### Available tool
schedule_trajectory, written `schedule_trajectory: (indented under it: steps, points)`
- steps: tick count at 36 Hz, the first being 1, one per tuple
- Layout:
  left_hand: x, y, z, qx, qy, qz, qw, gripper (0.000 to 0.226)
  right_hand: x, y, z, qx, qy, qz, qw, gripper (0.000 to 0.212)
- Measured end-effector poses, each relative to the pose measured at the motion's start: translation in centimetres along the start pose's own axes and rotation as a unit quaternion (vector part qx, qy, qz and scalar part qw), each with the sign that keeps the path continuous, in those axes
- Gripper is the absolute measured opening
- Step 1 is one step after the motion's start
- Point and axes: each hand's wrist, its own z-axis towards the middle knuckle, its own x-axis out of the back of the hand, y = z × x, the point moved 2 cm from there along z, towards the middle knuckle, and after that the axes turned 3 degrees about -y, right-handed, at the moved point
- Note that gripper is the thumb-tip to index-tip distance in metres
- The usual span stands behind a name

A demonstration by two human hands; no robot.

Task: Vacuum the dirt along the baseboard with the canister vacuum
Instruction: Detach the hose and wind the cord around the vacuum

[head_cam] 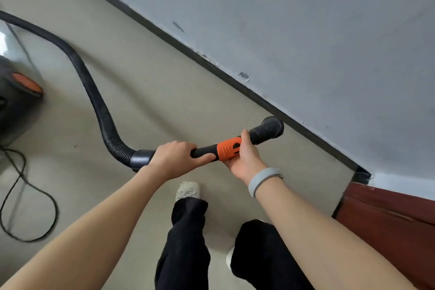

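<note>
Left hand [175,156]: fingers curled over the black handle [204,150] of the vacuum wand, thumb along its near side, gripping just beside the cuff [141,156] where the hose joins.

Right hand [243,155]: palm under the wand, fingers wrapped round the orange collar [227,148], thumb up against the black tube beyond it. A grey wristband [262,179] sat on that wrist.

Nozzle [270,127]: black, round-ended, at the far end of the wand, held close against the baseboard [211,63]; whether it touched could not be told.

Baseboard: dark strip running diagonally from upper left to lower right, between the beige floor [146,82] and the grey-blue wall [306,30]. Small chips and scuffs showed in the wall paint just above it.

Hose [94,96]: black, ribbed, curving from the cuff up and away to the left edge.

Canister [16,101]: dark body with an orange button, on the floor at the left edge, blurred, well apart from the nozzle.

Cord [28,207]: black, looped on the floor below the canister.

Door [388,219]: reddish-brown, at lower right, where the baseboard ended.

Person: black trousers, a pale shoe [188,190] on the floor below the hands.
</note>
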Motion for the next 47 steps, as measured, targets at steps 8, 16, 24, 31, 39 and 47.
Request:
schedule_trajectory:
  steps: [8,16,24,31,39,47]
  points:
    - [17.0,-7.3,-14.1,0.058,0.089,-0.114,0.988,0.054,-17.3,-0.6,-18.4,0.06,-0.079,-0.108,0.989,0.036]
    - [30.2,-18.1,-23.6,0.071,0.194,-0.218,0.954,0.044,-36.5,1.0,-30.7,0.165,-0.186,-0.248,0.936,0.036]
    - [38.2,-26.9,-29.9,0.043,0.309,-0.23,0.922,0.022,-51.6,4.0,-37.4,0.244,-0.276,-0.347,0.862,0.054]
    - [41.0,-33.8,-29.4,0.074,0.391,-0.338,0.853,0.021,-62.0,7.2,-37.7,0.248,-0.335,-0.398,0.817,0.047]
    - [44.9,-44.1,-26.6,0.141,0.441,-0.438,0.77,0.013,-75.8,12.2,-34.9,0.202,-0.405,-0.442,0.774,0.023]
    - [44.1,-54.4,-26.7,0.261,0.481,-0.489,0.679,0.023,-84.1,19.0,-31.3,0.171,-0.43,-0.556,0.691,0.021]
